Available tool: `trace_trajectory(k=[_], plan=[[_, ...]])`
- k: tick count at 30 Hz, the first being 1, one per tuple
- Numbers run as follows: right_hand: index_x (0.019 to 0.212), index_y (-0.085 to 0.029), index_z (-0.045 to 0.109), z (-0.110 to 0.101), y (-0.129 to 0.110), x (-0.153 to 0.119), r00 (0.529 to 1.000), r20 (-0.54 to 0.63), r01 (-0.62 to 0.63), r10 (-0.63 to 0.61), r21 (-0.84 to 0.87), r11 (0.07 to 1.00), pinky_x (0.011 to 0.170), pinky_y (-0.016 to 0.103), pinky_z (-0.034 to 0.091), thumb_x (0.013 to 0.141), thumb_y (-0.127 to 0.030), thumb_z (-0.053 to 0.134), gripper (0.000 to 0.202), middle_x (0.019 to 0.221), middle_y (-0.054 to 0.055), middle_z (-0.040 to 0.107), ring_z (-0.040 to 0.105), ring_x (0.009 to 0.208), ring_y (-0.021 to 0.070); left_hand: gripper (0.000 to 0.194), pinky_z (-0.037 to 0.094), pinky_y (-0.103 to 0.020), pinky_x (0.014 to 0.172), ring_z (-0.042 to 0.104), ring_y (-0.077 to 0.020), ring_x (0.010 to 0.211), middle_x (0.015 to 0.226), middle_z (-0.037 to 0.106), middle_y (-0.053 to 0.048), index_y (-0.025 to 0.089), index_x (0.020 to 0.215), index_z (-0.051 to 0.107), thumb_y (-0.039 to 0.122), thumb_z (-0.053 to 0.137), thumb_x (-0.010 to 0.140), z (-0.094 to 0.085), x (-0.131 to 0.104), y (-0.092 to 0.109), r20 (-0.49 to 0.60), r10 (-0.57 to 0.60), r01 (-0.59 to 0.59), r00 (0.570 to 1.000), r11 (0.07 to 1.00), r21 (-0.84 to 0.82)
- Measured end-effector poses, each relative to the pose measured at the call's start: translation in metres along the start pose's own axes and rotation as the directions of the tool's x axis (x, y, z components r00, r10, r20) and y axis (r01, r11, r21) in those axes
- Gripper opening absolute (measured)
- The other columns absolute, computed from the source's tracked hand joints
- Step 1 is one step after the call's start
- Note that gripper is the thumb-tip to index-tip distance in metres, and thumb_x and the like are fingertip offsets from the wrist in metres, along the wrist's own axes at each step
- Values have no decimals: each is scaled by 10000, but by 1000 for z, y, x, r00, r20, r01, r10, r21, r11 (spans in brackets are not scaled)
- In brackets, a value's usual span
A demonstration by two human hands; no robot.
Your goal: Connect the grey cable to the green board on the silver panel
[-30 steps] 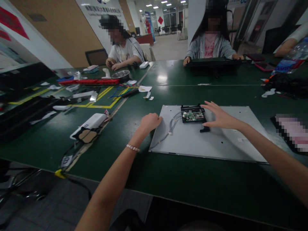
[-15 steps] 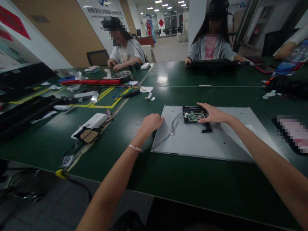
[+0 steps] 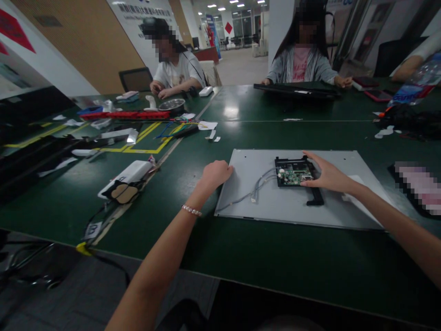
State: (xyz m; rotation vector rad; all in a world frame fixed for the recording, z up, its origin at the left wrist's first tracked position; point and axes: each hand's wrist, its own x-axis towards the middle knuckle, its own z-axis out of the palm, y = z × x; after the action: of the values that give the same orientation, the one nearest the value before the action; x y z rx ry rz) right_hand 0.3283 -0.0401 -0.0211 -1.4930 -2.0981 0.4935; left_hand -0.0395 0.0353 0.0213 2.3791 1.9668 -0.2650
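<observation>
A flat grey panel (image 3: 268, 207) lies on the green table. On it sits a black frame with a green circuit board (image 3: 294, 174), and a black bracket arm (image 3: 316, 197) juts from its lower right. Grey cables (image 3: 257, 187) run from the board toward the panel's lower left corner. My right hand (image 3: 322, 171) grips the right side of the board's frame between thumb and fingers. My left hand (image 3: 217, 173) is closed at the panel's left edge; whether it pinches that edge is hard to make out.
A white battery-like pack (image 3: 127, 181) with wires lies at the left, a phone (image 3: 418, 188) at the right. Across the table, a person holds a dark panel (image 3: 296, 90); another person sits left of them. Red strips (image 3: 127, 115), wires and paper scraps lie back left.
My right hand and the circuit board in its frame have shifted right across the panel, cables trailing. My left hand has stayed at the panel's edge. The far person's dark panel has tilted.
</observation>
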Motion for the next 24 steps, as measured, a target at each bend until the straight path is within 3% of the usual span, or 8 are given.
trace_trajectory(k=[3,6,9,11,13,16,20,24], plan=[[1555,-248,245,-2,-2,-12,1000,-13,-6,6,7,1000,1057,643,386,711,-590,728,1031,1524,168,425,448,1341,436,460,526,-399,812,683,-331,966,967,719,-200,113,963,743,399,383,956,-1,-2,4,-40,-49,50,998,999,2],[1553,-236,253,0,-2,-15,999,-36,-31,31,8,1000,1051,651,381,710,-584,730,1029,1515,180,434,452,1332,445,432,520,-439,840,670,-333,967,990,701,-197,106,987,716,388,390,964,-3,-7,14,-202,-57,49,978,998,-42],[1553,-237,257,4,0,-15,999,-47,-27,26,-15,1000,1060,647,369,726,-591,714,1009,1496,176,461,459,1324,442,370,492,-420,946,631,-270,1056,1120,665,-141,153,1180,628,380,432,963,-4,-13,28,-392,158,-263,906,937,-230],[1555,-236,250,6,4,-15,999,-45,-15,14,-38,999,1070,640,359,740,-605,697,1000,1488,172,471,466,1319,432,467,457,-414,1025,566,-248,1188,1302,586,-123,194,1353,499,414,494,940,-3,-17,40,-452,332,-509,828,782,-360],[1556,-230,241,9,7,-15,999,-38,-5,3,-59,998,1089,637,334,751,-622,678,996,1497,173,460,459,1328,420,673,406,-443,1094,447,-266,1339,1492,424,-124,237,1479,335,492,561,898,-3,-17,54,-443,458,-634,770,620,-461],[1556,-241,231,12,10,-15,999,-33,3,-6,-86,996,1118,655,271,770,-639,647,975,1523,166,428,422,1363,414,975,273,-508,1183,198,-319,1486,1629,170,-119,277,1558,134,598,655,799,-5,-10,76,-354,612,-688,708,482,-543],[1555,-254,234,14,12,-15,999,-47,19,-24,-118,993,1120,662,257,773,-643,633,960,1522,158,432,414,1369,415,1192,140,-554,1216,-24,-346,1515,1657,11,-110,277,1578,9,621,733,695,-2,10,101,-243,743,-714,623,415,-564],[1551,-260,240,14,11,-13,997,-49,45,-52,-136,990,1109,648,282,780,-643,622,942,1506,155,453,428,1359,407,1230,140,-571,1211,-11,-370,1510,1653,-37,-129,249,1581,4,564,764,666,12,19,112,-188,782,-713,595,405,-572]])
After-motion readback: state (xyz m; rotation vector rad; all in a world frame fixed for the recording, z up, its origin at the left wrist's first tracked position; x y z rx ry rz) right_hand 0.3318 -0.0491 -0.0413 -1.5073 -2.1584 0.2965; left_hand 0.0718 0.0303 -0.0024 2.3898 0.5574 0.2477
